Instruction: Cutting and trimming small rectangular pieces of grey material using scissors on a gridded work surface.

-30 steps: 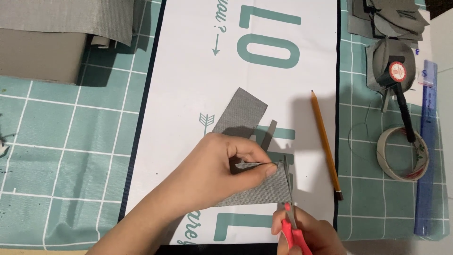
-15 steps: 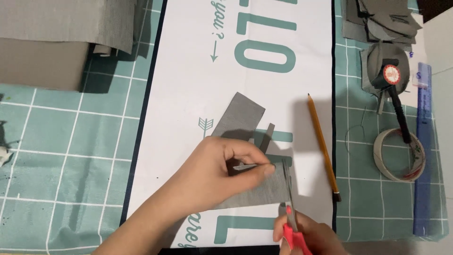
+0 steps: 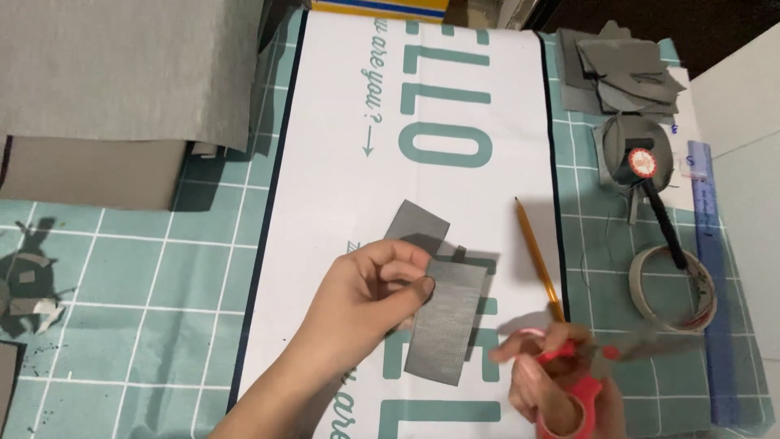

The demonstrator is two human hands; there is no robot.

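Note:
My left hand (image 3: 366, 297) pinches the upper left edge of a grey rectangular piece of paper (image 3: 445, 321) and lifts it off the white printed sheet (image 3: 341, 187). Another grey piece (image 3: 416, 226) lies flat just above it. My right hand (image 3: 561, 382), blurred by motion, grips red-handled scissors (image 3: 601, 362) at the lower right, their blades pointing right, away from the grey paper. A yellow pencil (image 3: 538, 258) lies diagonally between the paper and the scissors.
A teal grid cutting mat (image 3: 122, 301) lies under everything. A grey box and paper (image 3: 114, 89) sit at top left. At the right are grey scraps (image 3: 621, 69), a tape roll (image 3: 673, 289), a black pen (image 3: 662, 219) and a blue ruler (image 3: 715, 276). Small scraps (image 3: 28, 289) lie at far left.
The scissors have left the grey paper and swung out to the right. My left hand has lifted the cut grey piece. The camera view has shifted downward.

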